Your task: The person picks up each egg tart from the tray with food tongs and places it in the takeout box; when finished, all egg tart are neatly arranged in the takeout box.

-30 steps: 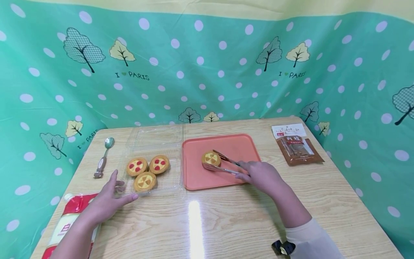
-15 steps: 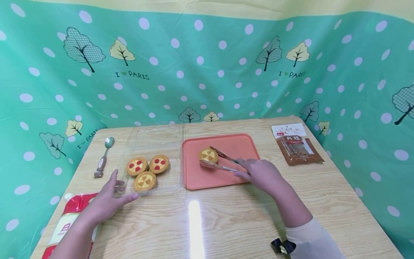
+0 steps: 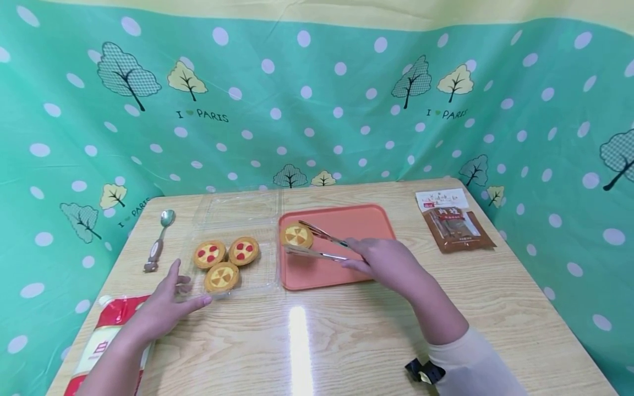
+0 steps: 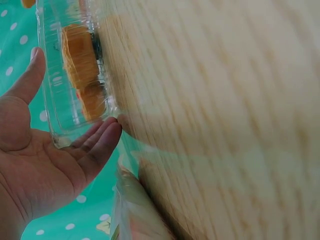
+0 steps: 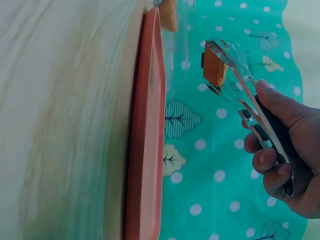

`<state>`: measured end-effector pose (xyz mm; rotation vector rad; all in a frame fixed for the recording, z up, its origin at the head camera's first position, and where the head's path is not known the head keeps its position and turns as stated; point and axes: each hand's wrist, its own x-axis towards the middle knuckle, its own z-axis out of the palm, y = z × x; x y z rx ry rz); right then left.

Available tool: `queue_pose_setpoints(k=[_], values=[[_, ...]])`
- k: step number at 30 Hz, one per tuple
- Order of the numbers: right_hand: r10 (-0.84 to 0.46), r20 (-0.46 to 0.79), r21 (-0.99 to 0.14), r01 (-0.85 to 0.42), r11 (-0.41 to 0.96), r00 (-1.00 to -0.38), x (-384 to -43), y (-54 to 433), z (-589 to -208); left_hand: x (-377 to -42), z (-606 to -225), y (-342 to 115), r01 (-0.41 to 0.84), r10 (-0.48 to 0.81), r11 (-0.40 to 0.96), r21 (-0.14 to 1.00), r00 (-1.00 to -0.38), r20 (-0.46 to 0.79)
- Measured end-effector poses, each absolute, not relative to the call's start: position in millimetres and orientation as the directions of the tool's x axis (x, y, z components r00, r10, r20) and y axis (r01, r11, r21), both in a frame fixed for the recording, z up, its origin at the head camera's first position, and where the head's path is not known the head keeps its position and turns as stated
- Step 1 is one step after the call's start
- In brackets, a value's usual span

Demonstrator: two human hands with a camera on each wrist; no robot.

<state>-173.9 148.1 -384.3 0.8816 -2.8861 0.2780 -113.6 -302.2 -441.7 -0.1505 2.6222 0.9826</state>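
My right hand (image 3: 383,264) grips a pair of metal tongs (image 5: 260,117), fingers curled round the dark handle in the right wrist view. The tips of the tongs hold an egg tart (image 3: 297,236) with a wedge-patterned top, raised above the left part of the pink tray (image 3: 342,275). At the left, a clear plastic container (image 3: 264,275) with its lid folded back holds two tarts with red dots (image 3: 209,254) and a wedge-patterned tart (image 3: 221,277). Beside its near left corner my left hand (image 3: 165,302) is spread, thumb and fingers apart, fingertips right at the container's side.
A spoon (image 3: 157,242) with a brown handle lies at the far left. Under my left forearm lies a red and white pouch (image 3: 101,341). A brown packet (image 3: 453,223) lies at the back right. Patterned green cloth (image 3: 317,110) hangs behind the table (image 3: 366,335).
My right hand has moved left with the tongs, and the egg tart has gone from the tray's middle to over its left edge and higher. My left hand stays in place.
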Motion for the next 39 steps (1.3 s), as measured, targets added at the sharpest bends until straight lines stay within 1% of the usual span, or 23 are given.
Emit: queue_pose_setpoints(k=[10,19,23,29,39], values=[[-0.634,0.204,-0.072,-0.657,0.75,-0.746,-172,121,-381,-113,-442,-301,-0.207,0.023,0.759,0.617,-0.939,-0.342],[-0.695,0.158,-0.077,-0.711,0.7,-0.701,-171,97,-387,-114,-443,-301,-0.212,0.012,0.766,0.607,-0.939,-0.343],[-0.708,0.136,-0.073,-0.72,0.69,-0.693,-171,89,-391,-114,-442,-301,-0.21,0.012,0.767,0.607,-0.94,-0.34],[-0.711,0.09,-0.059,-0.716,0.696,-0.698,-172,79,-393,-113,-443,-302,-0.209,0.017,0.763,0.611,-0.939,-0.343],[-0.711,0.07,-0.007,-0.713,0.701,-0.699,-172,68,-390,-113,-441,-302,-0.201,0.015,0.771,0.605,-0.943,-0.333]])
